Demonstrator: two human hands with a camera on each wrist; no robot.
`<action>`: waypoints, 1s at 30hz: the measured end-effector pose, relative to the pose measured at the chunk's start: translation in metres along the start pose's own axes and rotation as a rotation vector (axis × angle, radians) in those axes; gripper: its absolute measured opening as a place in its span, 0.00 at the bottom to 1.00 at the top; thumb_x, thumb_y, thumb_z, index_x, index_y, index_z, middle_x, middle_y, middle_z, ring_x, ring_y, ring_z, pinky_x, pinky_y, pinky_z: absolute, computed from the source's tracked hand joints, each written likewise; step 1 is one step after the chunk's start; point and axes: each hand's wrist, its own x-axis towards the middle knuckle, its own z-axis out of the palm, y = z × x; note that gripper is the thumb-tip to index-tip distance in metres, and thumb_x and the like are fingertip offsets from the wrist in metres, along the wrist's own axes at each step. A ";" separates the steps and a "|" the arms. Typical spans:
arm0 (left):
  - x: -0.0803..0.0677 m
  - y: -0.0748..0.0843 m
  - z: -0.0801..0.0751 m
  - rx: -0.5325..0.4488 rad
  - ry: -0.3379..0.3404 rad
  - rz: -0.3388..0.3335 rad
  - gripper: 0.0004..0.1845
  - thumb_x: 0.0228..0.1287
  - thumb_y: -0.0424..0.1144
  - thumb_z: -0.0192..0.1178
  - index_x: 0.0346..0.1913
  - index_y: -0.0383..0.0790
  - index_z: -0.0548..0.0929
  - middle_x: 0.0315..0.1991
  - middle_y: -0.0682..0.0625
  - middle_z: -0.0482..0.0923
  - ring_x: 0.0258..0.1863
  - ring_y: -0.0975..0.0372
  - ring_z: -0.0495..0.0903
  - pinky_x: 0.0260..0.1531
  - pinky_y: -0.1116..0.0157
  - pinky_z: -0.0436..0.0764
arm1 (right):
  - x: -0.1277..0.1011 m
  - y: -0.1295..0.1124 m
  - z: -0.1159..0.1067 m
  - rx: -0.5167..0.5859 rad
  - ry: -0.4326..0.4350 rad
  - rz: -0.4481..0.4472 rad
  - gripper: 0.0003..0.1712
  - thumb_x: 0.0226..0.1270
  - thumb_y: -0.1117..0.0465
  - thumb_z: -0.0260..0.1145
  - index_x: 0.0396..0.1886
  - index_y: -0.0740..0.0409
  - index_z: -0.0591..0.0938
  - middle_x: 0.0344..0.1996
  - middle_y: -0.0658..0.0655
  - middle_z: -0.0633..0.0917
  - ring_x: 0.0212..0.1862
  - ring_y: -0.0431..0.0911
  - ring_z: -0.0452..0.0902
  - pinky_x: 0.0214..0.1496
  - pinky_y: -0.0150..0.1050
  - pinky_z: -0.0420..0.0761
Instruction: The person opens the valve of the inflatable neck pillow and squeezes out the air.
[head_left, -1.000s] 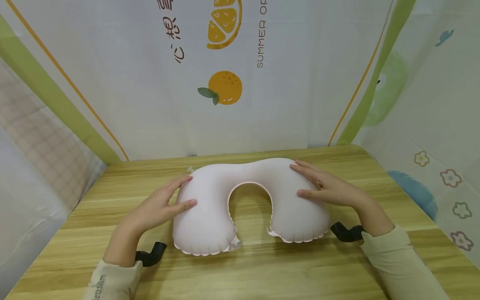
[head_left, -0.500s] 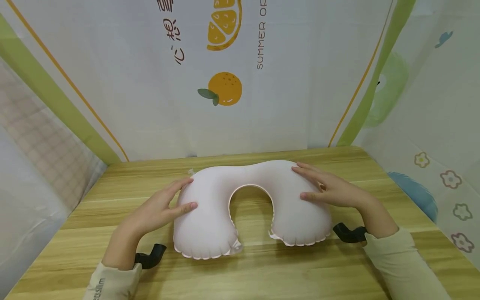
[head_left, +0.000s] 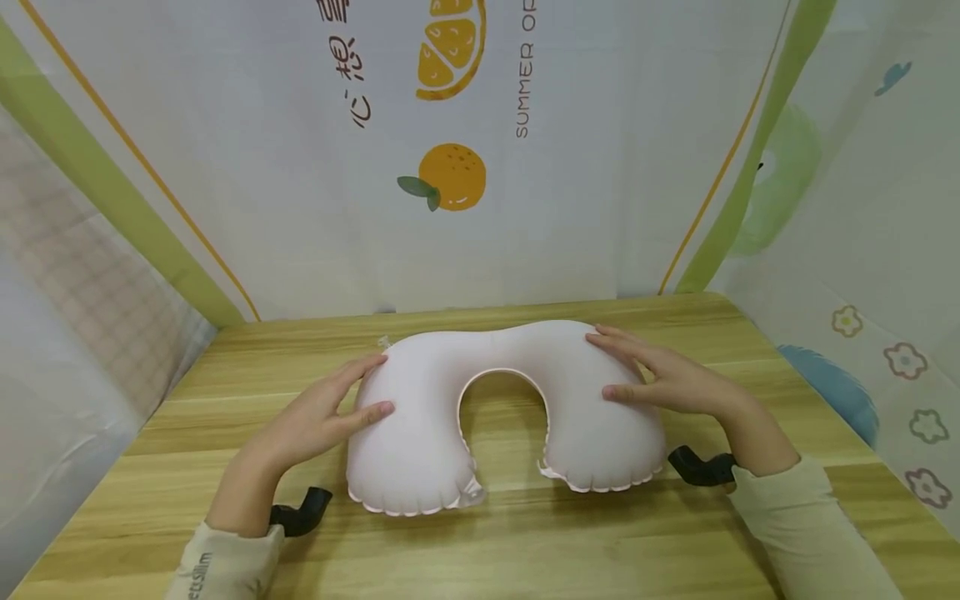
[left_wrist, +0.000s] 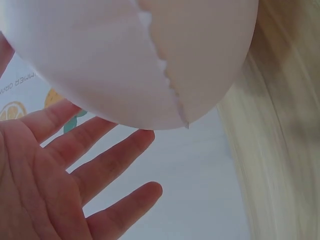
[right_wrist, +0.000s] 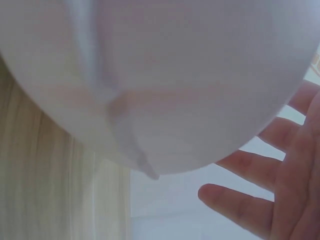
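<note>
Inflated neck pillow (head_left: 420, 433) on table (head_left: 525, 533): light, soft, springy; left hand (head_left: 315, 417) and right hand (head_left: 675, 379) flat, fingers straight, on outer lobes – best hold there

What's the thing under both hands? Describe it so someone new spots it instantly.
On the wooden table in front of the orange-print backdrop, a pale pink inflatable neck pillow lies flat, its U opening toward the person. The left hand rests on one lobe and the right hand on the other. It is the only puffy, horseshoe-shaped thing there, edged with a scalloped seam.
</note>
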 end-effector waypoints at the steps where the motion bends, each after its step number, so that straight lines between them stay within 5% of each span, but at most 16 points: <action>1: 0.000 0.000 0.000 0.001 0.002 0.001 0.40 0.69 0.59 0.58 0.76 0.44 0.60 0.77 0.42 0.58 0.76 0.42 0.58 0.68 0.35 0.63 | 0.000 0.000 0.000 0.003 0.002 0.000 0.44 0.69 0.48 0.67 0.79 0.45 0.58 0.80 0.59 0.53 0.78 0.65 0.49 0.71 0.71 0.59; 20: -0.007 -0.008 -0.014 0.002 0.022 0.032 0.28 0.76 0.51 0.53 0.74 0.47 0.66 0.74 0.43 0.64 0.74 0.42 0.60 0.62 0.32 0.68 | -0.001 0.004 -0.007 0.074 0.043 0.010 0.35 0.71 0.52 0.65 0.75 0.49 0.66 0.76 0.59 0.64 0.77 0.62 0.55 0.70 0.71 0.61; 30: -0.012 -0.011 -0.025 0.020 0.028 -0.033 0.29 0.75 0.53 0.53 0.73 0.46 0.68 0.71 0.43 0.69 0.72 0.43 0.64 0.62 0.34 0.68 | -0.001 0.001 -0.010 0.074 0.083 -0.008 0.34 0.72 0.55 0.64 0.75 0.48 0.66 0.74 0.56 0.68 0.76 0.58 0.58 0.67 0.73 0.61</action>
